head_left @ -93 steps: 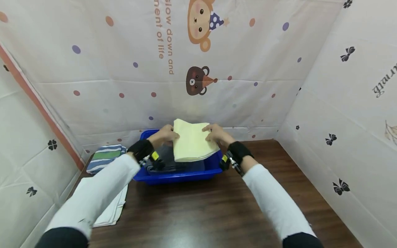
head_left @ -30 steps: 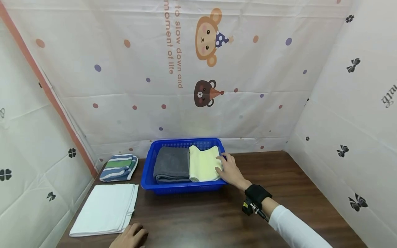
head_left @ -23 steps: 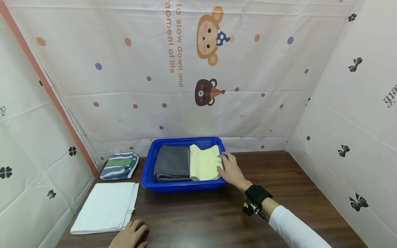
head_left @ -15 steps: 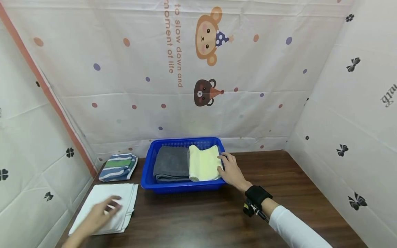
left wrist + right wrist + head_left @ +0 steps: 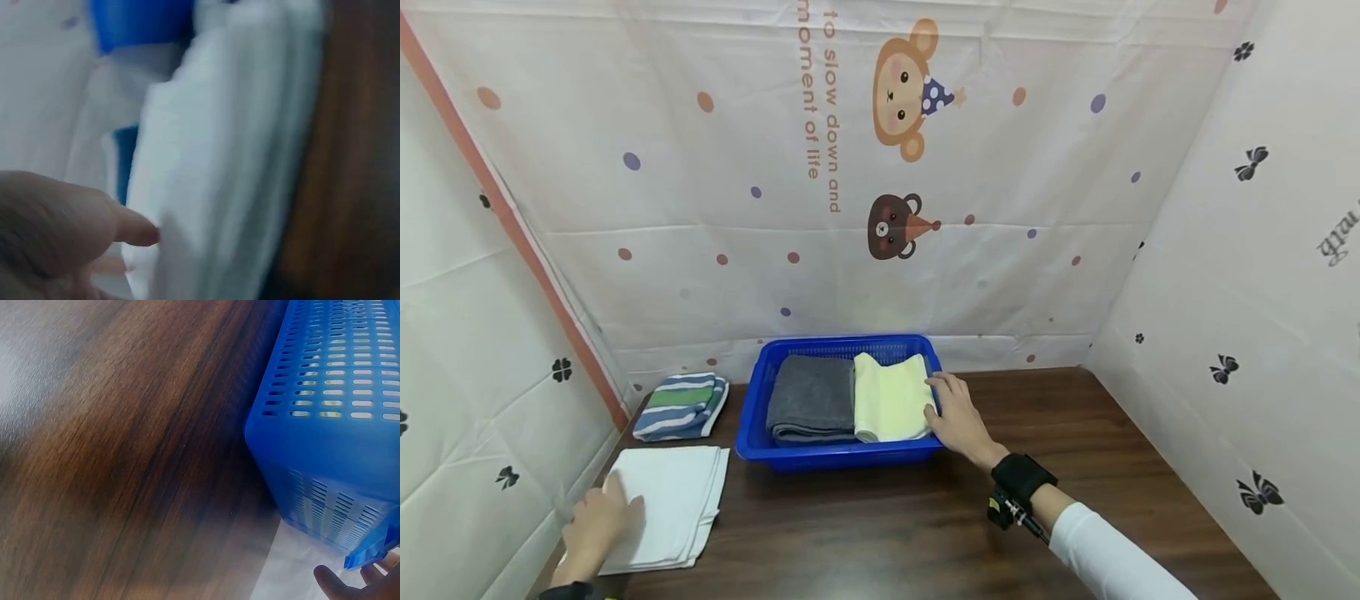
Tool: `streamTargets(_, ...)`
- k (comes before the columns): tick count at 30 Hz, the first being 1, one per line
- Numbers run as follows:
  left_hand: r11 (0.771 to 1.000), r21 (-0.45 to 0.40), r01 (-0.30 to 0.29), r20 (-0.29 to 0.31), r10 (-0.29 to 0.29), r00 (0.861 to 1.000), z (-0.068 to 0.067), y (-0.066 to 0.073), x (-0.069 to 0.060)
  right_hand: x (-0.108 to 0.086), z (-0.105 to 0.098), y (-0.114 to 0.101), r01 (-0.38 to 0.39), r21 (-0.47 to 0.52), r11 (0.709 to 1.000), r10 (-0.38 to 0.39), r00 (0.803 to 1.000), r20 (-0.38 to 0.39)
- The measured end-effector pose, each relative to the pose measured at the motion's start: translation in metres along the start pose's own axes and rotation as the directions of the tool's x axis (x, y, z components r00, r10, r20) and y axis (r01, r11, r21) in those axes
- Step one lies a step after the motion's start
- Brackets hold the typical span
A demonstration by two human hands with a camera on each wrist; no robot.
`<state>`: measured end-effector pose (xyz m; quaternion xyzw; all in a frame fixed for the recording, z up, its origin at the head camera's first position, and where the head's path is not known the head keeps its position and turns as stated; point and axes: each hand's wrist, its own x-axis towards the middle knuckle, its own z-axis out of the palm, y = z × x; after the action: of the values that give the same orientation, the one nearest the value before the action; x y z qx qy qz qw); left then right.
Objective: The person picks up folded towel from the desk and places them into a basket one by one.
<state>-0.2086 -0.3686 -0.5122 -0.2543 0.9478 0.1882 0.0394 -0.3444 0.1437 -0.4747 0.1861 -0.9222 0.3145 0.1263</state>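
Patterned wall sheets (image 5: pixel 1037 292) and brown tabletop (image 5: pixel 850 517) around two-handed work

From the head camera, a folded white cloth (image 5: pixel 670 496) is seen lying flat at the near left, on the near side of a striped towel (image 5: pixel 681 404). Its left edge is overlapped by the left hand (image 5: pixel 597 525), whose thumb and forefinger are spread apart; no grip is shown. The hand seems placed for taking hold. This would be best done with every layer gathered together, since the uneven folds at the right could slip open if only the top one were caught. Inside a blue basket (image 5: pixel 831 454), a grey towel (image 5: pixel 811 396) and a yellow towel (image 5: pixel 891 396) are set side by side. Its right rim is overlapped by the right hand (image 5: pixel 961 417), with thumb and forefinger apart; whether the rim is clamped cannot be told. A light, steady touch should suffice there.

From the left wrist, the cloth is shown, blurred, right at the thumb's tip, its stacked layers lying beyond to the right. Firm contact cannot be made out.

From the right wrist, the basket's slotted wall is shown, and a fingertip (image 5: pixel 326 578) is seen just off its rim.
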Motion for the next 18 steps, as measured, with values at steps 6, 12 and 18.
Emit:
streamTargets(6, 0.983, 0.058, -0.172, 0.084, 0.167, 0.982, 0.009, 0.008, -0.017, -0.002, -0.001, 0.002, -0.011, 0.007, 1.0, 0.011, 1.0, -0.012)
streamTargets(12, 0.968, 0.053, -0.245, 0.131, 0.236, 0.963, 0.027, 0.028, -0.051, -0.005, -0.002, 0.008, -0.021, 0.021, 1.0, 0.021, 1.0, -0.018)
streamTargets(18, 0.946, 0.0, -0.324, 0.101, 0.322, 0.941, 0.058, 0.089, -0.093, -0.008, -0.004, 0.01, -0.015, 0.117, 0.993, 0.032, 0.989, -0.145)
